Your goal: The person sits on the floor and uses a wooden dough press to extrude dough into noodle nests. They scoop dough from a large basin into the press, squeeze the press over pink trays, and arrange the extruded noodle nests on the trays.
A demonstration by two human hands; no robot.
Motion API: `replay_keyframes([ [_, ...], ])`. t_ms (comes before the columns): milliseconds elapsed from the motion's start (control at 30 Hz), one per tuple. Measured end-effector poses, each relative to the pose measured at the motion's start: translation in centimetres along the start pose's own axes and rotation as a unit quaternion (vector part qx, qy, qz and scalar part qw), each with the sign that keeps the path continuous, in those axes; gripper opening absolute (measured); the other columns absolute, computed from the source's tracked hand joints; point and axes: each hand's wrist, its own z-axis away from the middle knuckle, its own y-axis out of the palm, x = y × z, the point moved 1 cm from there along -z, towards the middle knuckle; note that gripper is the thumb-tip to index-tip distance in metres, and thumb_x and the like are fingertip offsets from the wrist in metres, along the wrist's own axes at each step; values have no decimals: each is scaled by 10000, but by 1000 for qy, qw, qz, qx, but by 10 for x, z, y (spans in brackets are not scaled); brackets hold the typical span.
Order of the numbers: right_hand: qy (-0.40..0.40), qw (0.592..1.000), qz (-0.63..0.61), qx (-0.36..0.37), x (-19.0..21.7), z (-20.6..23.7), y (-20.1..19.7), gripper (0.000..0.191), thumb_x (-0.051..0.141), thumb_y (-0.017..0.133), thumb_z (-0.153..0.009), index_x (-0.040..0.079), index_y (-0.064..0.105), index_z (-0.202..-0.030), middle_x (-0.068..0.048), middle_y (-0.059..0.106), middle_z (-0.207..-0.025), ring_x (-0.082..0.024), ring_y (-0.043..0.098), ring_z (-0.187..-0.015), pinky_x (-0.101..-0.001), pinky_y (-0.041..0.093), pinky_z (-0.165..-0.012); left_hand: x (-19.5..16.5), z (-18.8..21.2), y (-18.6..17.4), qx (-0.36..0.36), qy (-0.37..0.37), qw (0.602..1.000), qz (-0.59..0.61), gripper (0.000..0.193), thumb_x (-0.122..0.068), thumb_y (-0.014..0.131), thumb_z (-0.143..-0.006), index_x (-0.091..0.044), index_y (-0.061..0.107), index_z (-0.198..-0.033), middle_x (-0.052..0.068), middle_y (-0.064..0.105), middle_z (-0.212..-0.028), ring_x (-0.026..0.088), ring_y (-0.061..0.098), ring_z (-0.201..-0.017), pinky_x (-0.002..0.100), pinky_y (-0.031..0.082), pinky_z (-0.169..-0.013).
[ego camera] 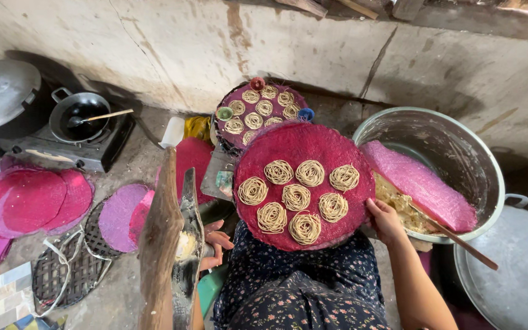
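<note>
A round red woven mat (294, 143) rests on my lap, tilted up, carrying several pale coils of pressed noodle dough (296, 197). My right hand (384, 219) grips the mat's right edge. My left hand (215, 244) lies low at the left, fingers curled against a wooden noodle press (167, 244) that stands upright in front of it, with dough in its metal cup. Behind the red mat a purple mat (258, 110) on a stand holds several more coils.
A large metal pot (459, 153) at right holds dough, a pink mat and a wooden stick (459, 239). A flat lid (514, 269) lies below it. At left a gas stove (80, 150) carries a small pan (80, 116). Pink and purple mats (35, 198) lie on the floor.
</note>
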Motion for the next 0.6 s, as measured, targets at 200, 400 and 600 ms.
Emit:
replay_keyframes([
  [200,-5,990,-130,-47,-59,38,25,217,302,586,-1044,98,590,-971,13,557,-732,-115,528,-589,-295,505,-546,1,-23,0,21,16,1000,2,890,15,680,-851,-37,256,-1633,135,744,-1208,144,715,-763,416,425,-1157],
  [400,169,958,-215,83,-98,89,51,238,257,550,-1009,20,534,-1015,-145,701,-898,-241,753,-821,-358,619,-775,15,-59,-5,56,-11,998,28,925,27,751,-874,-65,237,-1637,130,752,-1170,142,685,-765,381,506,-1040],
  [600,105,985,-64,118,-57,77,10,375,384,575,-1030,106,620,-1277,-96,696,-886,-122,631,-672,-247,440,-518,10,-80,5,31,-83,995,41,873,15,757,-857,-57,285,-1588,133,754,-1159,155,690,-762,383,517,-991],
])
